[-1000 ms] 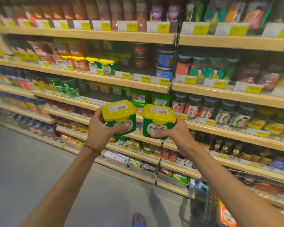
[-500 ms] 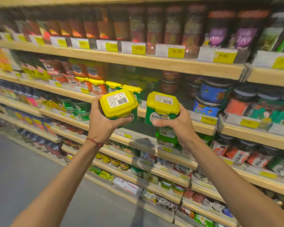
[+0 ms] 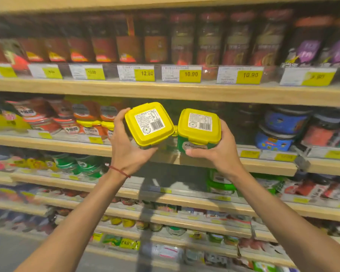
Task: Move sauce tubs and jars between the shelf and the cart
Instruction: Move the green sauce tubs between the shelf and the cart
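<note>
My left hand (image 3: pixel 127 148) grips a green sauce tub with a yellow lid (image 3: pixel 149 124), tilted so its barcode label faces me. A second green tub with a yellow lid (image 3: pixel 199 127) sits in my right hand (image 3: pixel 222 152), held from below and the side. Both tubs hover side by side, nearly touching, just in front of the wooden shelf (image 3: pixel 204 162) at chest height. Behind them the shelf has a dark gap. More yellow-lidded tubs (image 3: pixel 95 126) stand to the left on that shelf.
Tall dark jars (image 3: pixel 183 40) line the shelf above, behind yellow price tags (image 3: pixel 189 75). Blue-labelled jars (image 3: pixel 279 130) stand stacked to the right. Green tubs (image 3: pixel 220 183) sit on the shelf below. Lower shelves hold many small packets. The cart is out of view.
Both hands have raised the tubs up and toward the shelf. The view has tilted upward and closer, and the left tub now leans more toward me.
</note>
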The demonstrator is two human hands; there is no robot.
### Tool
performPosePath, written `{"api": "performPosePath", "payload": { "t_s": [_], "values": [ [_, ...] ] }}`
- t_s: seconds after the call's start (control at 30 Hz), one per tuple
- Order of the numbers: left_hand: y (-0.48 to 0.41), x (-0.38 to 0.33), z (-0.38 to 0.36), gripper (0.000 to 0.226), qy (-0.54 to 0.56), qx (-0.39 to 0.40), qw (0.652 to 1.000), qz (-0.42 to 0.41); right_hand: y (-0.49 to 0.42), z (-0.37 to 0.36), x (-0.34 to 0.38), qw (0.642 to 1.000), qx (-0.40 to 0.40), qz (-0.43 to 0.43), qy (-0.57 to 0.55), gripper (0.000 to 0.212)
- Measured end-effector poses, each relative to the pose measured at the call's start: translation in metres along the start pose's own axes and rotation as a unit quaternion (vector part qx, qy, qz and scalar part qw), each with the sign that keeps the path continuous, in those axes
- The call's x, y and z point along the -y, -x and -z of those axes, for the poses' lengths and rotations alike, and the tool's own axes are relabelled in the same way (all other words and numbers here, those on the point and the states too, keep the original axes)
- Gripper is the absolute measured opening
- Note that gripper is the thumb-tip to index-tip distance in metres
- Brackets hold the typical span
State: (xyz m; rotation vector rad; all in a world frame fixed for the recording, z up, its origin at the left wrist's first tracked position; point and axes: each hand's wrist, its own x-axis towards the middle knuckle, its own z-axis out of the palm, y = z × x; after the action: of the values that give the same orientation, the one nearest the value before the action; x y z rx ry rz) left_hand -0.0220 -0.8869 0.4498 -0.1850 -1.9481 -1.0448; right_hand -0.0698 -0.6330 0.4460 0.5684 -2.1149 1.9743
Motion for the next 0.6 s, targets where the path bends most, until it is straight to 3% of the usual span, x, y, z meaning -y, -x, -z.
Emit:
{"api": "performPosePath", "payload": {
  "t_s": [0.33,0.6],
  "values": [
    [-0.041,0.043,0.009,0.109,0.056,0.072,0.996,0.012,0.014,-0.046,0.014,0.995,-0.072,0.014,0.071,0.110],
    [-0.057,0.056,-0.001,0.085,0.075,0.067,0.989,0.107,0.011,-0.057,0.020,0.996,-0.068,0.006,0.052,0.103]
  ]
}}
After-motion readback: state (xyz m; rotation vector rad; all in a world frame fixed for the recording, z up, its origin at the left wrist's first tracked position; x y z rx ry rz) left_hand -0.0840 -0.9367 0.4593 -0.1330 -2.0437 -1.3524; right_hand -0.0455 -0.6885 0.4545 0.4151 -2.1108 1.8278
